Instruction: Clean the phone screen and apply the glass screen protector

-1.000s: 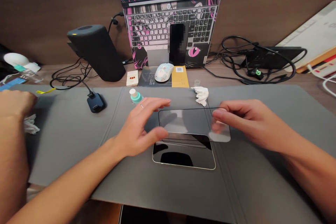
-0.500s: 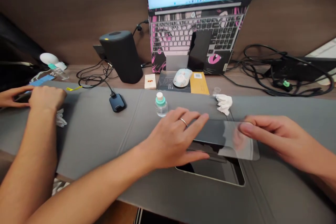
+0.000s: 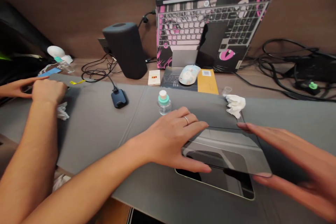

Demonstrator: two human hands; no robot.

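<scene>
A clear rectangular screen protector is held level between both hands. My left hand, with a ring, grips its left end, fingers on the far edge and thumb on the near one. My right hand spans its right end, a fingertip at the far corner and the thumb at the near corner. Beneath the protector lies a dark-screened phone with a pale rim, face up on the grey desk mat. The protector covers the phone's far part, and I cannot tell whether the two touch.
Beyond my hands are a small bottle, a crumpled tissue, a mouse and a laptop. A dark speaker and a small black device stand left. Another person's hands work at far left.
My right hand has gone from pinching the protector's clear end to spanning its right end by the corners. The protector has shifted right and nearer. My left hand stays about where it was.
</scene>
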